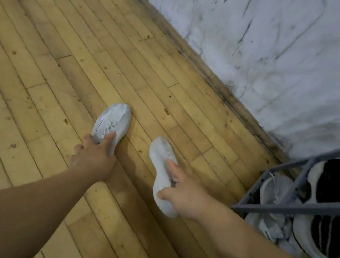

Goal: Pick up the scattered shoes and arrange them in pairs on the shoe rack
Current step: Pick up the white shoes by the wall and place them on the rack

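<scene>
- Stretching across most of the view, a worn wooden floor [63, 70] of pale planks carries everything.
- Scuffed white wall [285, 46] meets the floor's far edge.
- Grey metal shoe rack [297, 209] stands at the floor's right edge, close to the wall.
- Black-and-white shoes [335, 189] and pale grey shoes [273, 193] already lie side by side in the rack.
- Left-hand white shoe [112, 118] sits on the floor near its middle, toe pointing away, well apart from the rack.
- Right-hand white shoe [161, 156] lies just beside it, nearer the rack, and may be slightly lifted at the heel; this is hard to tell.
- Left hand [92, 159] grips the heel end of the left-hand white shoe, thumb on one side, a finger across the top.
- Right hand [184, 194] grips the heel end of the right-hand white shoe, thumb on its side, forefinger lying along the upper.
- Both shoes look light, with soft knit uppers that would give under pressure; the firmer heel and collar seem the best hold.
</scene>
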`<state>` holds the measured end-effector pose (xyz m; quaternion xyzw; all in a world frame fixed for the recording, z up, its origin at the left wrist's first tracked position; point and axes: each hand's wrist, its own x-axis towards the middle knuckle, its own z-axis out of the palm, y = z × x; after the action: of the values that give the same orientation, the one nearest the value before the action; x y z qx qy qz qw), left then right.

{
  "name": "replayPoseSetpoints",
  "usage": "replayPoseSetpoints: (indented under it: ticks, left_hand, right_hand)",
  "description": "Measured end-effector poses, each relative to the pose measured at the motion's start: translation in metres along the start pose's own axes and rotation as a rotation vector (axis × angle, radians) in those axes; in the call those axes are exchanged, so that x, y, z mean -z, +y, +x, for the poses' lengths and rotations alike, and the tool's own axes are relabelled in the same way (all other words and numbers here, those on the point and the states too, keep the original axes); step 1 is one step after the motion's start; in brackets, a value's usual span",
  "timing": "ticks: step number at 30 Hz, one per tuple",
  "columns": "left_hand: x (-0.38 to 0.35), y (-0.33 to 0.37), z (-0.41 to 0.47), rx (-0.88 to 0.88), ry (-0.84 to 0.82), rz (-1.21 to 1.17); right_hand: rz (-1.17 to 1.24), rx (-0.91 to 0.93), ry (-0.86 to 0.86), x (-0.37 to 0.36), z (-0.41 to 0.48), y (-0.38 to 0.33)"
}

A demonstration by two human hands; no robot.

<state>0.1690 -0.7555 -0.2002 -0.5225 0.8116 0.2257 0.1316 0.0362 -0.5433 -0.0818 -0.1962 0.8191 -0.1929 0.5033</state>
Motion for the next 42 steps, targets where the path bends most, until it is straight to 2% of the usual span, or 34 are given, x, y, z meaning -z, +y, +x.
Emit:
replayPoseSetpoints:
  ticks: [3, 5, 8, 11, 15, 21, 24, 26, 29, 34, 38, 42]
  left_hand:
    - [0.009, 0.014, -0.04, -0.005, -0.071, -0.362]
    - [0.023, 0.035, -0.085, -0.04, -0.121, -0.629]
    - [0.057, 0.072, -0.156, -0.08, -0.197, -0.91]
    - [0.106, 0.104, -0.216, -0.158, -0.234, -1.087]
    - [0.176, 0.134, -0.286, -0.39, -0.204, -1.195]
    - [0.26, 0.185, -0.385, -0.688, -0.138, -1.175]
    - [0.279, 0.22, -0.431, -0.832, -0.093, -1.124]
    - [0.285, 0.247, -0.457, -0.929, -0.026, -1.026]
    - [0.282, 0.291, -0.481, -1.024, 0.017, -0.881]
    - [0.238, 0.334, -0.474, -1.07, 0.041, -0.642]
    - [0.202, 0.343, -0.456, -1.091, 0.173, -0.434]
    - [0.2, 0.38, -0.455, -1.13, 0.352, -0.344]
  right_hand:
    - [0.334, -0.046, 0.019, 0.045, -0.06, 0.001]
    - [0.339, -0.01, 0.058, 0.066, -0.101, 0.005]
    - [0.334, 0.051, 0.113, 0.089, -0.169, 0.001]
    - [0.371, 0.136, 0.186, 0.109, -0.248, -0.006]
    - [0.429, 0.287, 0.322, 0.125, -0.35, -0.014]
    - [0.587, 0.575, 0.597, 0.14, -0.48, 0.011]
    - [0.594, 0.703, 0.851, 0.146, -0.516, 0.041]
    - [0.411, 0.655, 1.064, 0.15, -0.519, 0.068]
    - [0.293, 0.518, 1.196, 0.157, -0.504, 0.11]
    - [0.465, 0.403, 1.274, 0.187, -0.481, 0.141]
    - [0.313, 0.374, 1.278, 0.209, -0.457, 0.151]
    - [0.204, 0.328, 1.35, 0.228, -0.438, 0.152]
